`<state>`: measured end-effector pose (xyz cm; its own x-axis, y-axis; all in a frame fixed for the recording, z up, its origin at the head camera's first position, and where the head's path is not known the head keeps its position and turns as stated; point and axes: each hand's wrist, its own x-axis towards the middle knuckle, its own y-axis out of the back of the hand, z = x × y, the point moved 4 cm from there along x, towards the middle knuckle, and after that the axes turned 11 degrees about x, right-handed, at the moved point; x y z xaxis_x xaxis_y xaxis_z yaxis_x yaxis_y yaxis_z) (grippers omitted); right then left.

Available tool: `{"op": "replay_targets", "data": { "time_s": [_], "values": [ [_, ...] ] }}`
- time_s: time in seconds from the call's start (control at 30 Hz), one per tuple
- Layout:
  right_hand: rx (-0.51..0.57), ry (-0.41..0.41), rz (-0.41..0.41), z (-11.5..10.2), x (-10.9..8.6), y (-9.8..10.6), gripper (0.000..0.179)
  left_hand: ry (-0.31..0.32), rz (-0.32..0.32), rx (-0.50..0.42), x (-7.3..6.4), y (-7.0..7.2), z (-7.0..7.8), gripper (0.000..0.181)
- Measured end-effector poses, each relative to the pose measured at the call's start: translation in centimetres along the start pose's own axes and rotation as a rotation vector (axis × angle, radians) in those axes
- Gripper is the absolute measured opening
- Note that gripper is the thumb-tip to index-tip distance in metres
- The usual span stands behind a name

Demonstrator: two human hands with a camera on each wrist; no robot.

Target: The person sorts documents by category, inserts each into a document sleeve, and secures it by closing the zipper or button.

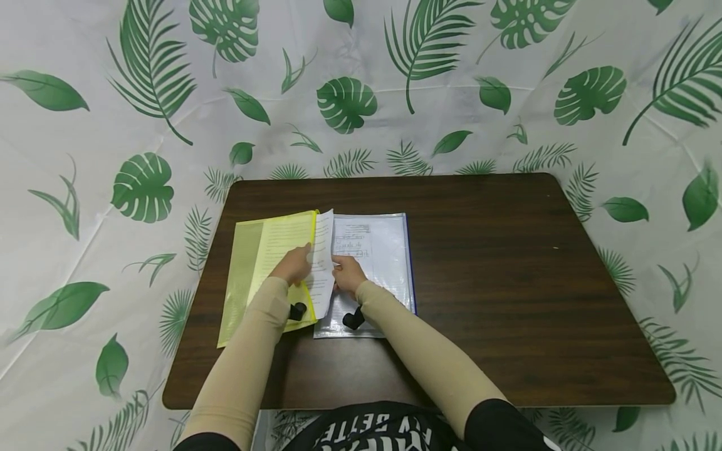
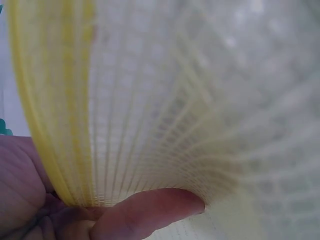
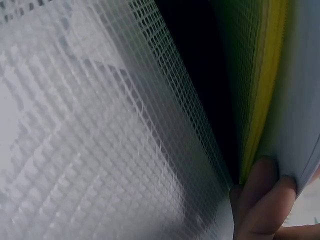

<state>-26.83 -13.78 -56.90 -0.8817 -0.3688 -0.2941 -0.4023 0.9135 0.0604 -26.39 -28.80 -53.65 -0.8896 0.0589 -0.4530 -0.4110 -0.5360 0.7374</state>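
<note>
A yellow mesh zipper document bag (image 1: 239, 282) lies toward the left of the table, with printed sheets showing through it. White printed paper (image 1: 322, 275) sticks out past its yellow zipper edge (image 3: 265, 85). My left hand (image 1: 293, 264) grips the bag near that edge; in the left wrist view the thumb (image 2: 150, 212) presses into the mesh. With my right hand (image 1: 348, 274) I pinch the right edge of the paper, the fingers (image 3: 267, 205) close to the zipper in the right wrist view. Beneath the right hand lies a clear mesh bag (image 1: 389, 250) with a blue edge and a printed sheet inside.
The dark brown table (image 1: 507, 282) extends well to the right of both bags. Behind and around it hangs a white cloth (image 1: 282, 37) with green leaf prints. The yellow bag partly overlaps the clear bag's left side.
</note>
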Motion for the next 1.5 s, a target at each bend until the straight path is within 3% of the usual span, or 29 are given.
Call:
{"op": "replay_targets", "data": {
  "time_s": [0.4,0.53,0.87,1.27,1.5],
  "values": [
    [-0.122,0.012,-0.028,0.2,0.3,-0.3,0.053,-0.004,-0.006,0.007,-0.3,-0.3,-0.5,0.068],
    [-0.141,0.016,0.005,0.5,0.7,0.1,0.054,-0.013,-0.005,-0.029,-0.6,-0.2,-0.6,0.069],
    [-0.219,0.029,0.109,0.3,1.2,1.0,0.072,-0.047,0.004,-0.019,-0.8,-0.4,-0.3,0.068],
    [-0.255,0.075,0.078,0.0,1.1,0.6,0.07,-0.039,0.01,0.012,-0.6,-0.7,0.2,0.065],
    [-0.304,0.036,0.045,-0.2,1.3,0.4,0.07,-0.043,0.0,0.021,-0.6,-0.7,0.4,0.066]
  ]
}}
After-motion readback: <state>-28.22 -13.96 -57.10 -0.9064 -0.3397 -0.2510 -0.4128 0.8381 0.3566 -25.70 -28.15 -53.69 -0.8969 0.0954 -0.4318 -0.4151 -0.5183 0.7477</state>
